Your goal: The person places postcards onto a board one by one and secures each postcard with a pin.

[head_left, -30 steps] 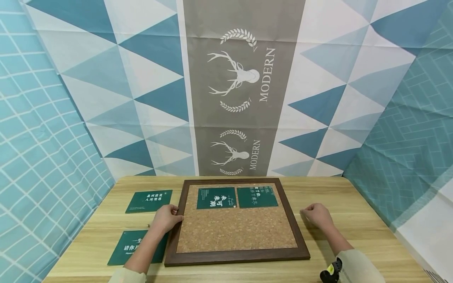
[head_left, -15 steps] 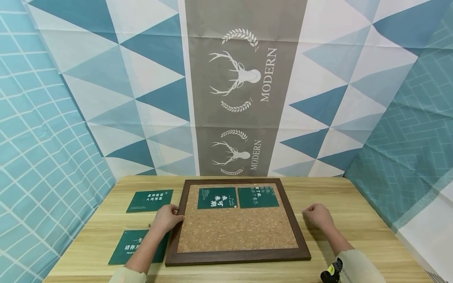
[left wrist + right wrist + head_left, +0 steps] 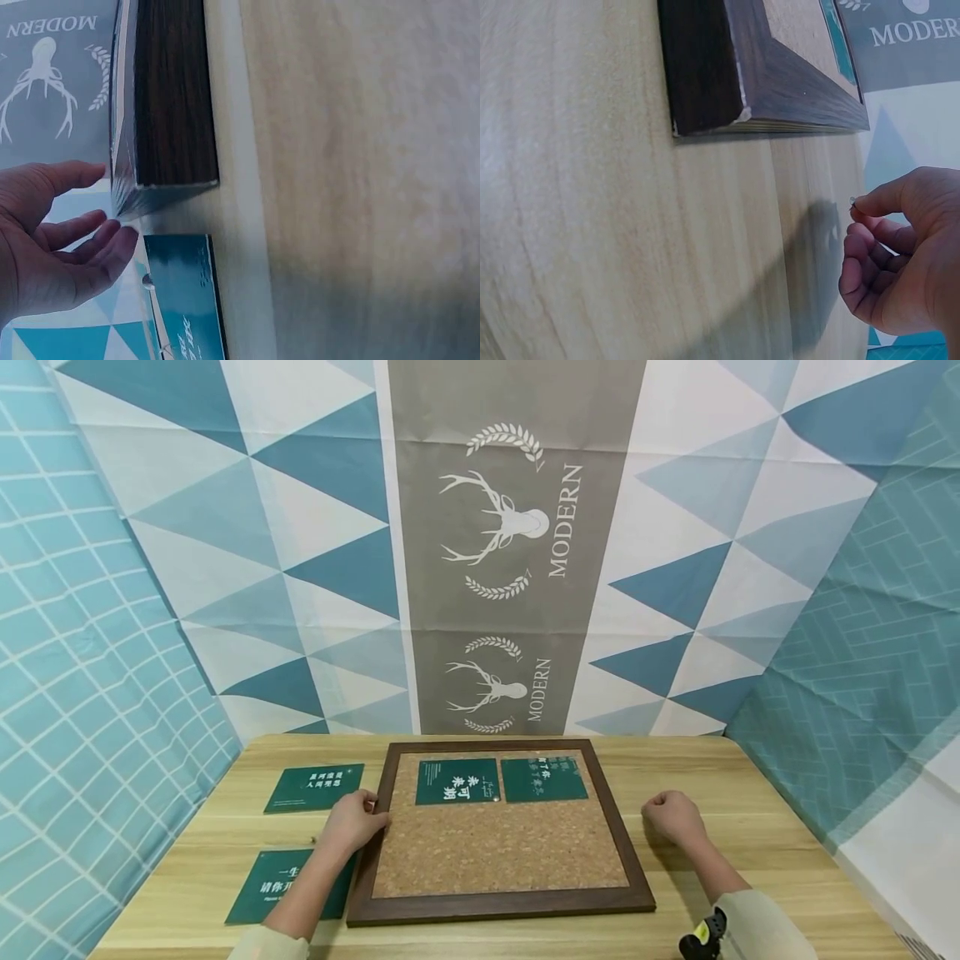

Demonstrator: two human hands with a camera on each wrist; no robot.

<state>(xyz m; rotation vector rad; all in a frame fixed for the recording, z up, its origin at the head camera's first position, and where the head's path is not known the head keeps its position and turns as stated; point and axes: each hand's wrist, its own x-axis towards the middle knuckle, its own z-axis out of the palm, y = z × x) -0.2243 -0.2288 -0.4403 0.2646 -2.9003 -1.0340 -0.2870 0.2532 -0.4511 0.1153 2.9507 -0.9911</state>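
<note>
In the head view, a brown-framed cork board [image 3: 498,852] lies on the wooden table. Two green cards sit along its upper part: a left card [image 3: 457,781] and a right card [image 3: 543,778]. My left hand [image 3: 352,822] rests at the board's left edge, thumb over the rail and fingers loosely bent beside it. Right of the board, above the table, is my right hand [image 3: 673,817]. In the right wrist view its thumb and index finger pinch a tiny push pin [image 3: 853,201], mostly hidden by the fingertips; the other fingers curl in.
Left of the board lie an upper green card [image 3: 315,787] and a lower green card [image 3: 281,887], partly behind my left forearm. A tiny dark object [image 3: 313,841] sits between them. A patterned wall covering [image 3: 495,543] stands behind the table [image 3: 750,827].
My right hand has shifted very slightly to the right, away from the board. The left hand, the board and the cards stay where they were.
</note>
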